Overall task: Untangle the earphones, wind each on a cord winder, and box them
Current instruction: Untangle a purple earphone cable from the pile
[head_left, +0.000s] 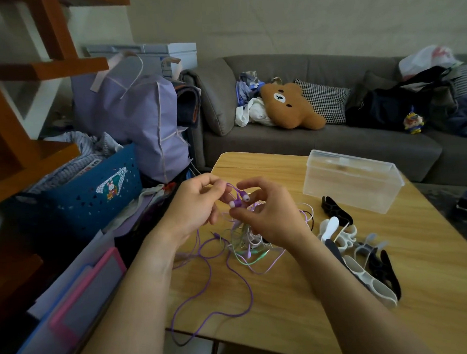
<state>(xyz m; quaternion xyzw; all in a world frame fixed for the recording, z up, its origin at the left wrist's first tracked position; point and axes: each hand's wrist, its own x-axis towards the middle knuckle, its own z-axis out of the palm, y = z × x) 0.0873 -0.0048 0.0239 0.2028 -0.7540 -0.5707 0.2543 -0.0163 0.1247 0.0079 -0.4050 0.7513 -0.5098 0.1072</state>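
A grey sofa [292, 144] holds a brown bear cushion [290, 104] beside a checked pillow [326, 99] and a black bag [384, 106]. Left of the counter [313, 307] stand a blue basket [94, 199] and a lilac bag [144, 122].

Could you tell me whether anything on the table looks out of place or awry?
Yes: a loop of the purple earphone cord trails past the near edge of the table and hangs off it, where it could snag. The cord winders lie in a loose, overlapping heap instead of a row.
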